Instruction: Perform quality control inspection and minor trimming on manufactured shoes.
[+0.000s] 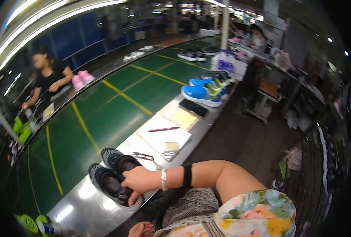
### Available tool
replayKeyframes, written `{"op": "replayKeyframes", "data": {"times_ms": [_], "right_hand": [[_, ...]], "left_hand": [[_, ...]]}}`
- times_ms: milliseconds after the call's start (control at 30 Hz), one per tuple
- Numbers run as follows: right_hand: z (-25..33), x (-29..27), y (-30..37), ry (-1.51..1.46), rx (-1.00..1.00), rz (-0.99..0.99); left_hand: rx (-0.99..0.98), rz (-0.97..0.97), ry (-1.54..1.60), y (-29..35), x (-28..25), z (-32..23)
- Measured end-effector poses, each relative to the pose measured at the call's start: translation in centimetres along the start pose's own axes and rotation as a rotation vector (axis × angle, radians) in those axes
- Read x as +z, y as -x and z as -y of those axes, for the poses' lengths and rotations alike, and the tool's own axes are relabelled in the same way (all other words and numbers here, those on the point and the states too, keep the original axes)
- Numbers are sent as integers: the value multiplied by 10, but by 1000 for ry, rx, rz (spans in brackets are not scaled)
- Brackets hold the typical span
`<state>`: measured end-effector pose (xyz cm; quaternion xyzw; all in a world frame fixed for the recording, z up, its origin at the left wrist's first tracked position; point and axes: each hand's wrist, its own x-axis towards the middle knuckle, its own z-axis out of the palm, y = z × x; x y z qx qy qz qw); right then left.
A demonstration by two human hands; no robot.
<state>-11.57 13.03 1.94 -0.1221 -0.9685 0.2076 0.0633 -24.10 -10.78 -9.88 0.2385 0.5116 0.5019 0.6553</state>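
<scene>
A pair of dark sneakers (pixel 110 185) with grey stripes stands on the metal ledge, toes pointing away to the left. My right hand (pixel 142 179) reaches over their heel ends, its fingers closed on the collars. Low in the picture, off the ledge, my left hand (pixel 141 229) is partly cut off by the frame; its fingers curl loosely and nothing shows in them. Just beyond the sneakers lies a small cutting tool (pixel 143 156), perhaps thread snips. A white paper pad (pixel 159 136) with a dark red pen (pixel 164 129) on it is farther along.
Farther up the ledge are a black phone (pixel 193 108) and blue sneakers (pixel 202 94). A green conveyor belt (pixel 104 114) with yellow lines runs alongside. Across it, a person (pixel 51 75) works near pink shoes (pixel 82 79). A green shoe-like object (pixel 27 224) sits at lower left.
</scene>
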Motion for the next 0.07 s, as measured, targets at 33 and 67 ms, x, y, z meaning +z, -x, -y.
{"op": "replayKeyframes", "data": {"times_ms": [33,67], "right_hand": [[1,-12,1,-81,29,-51],[1,-24,6,-210,104,-111]], "left_hand": [[-34,6,126,1,2,12],[-70,-12,255,1,0,21]]}}
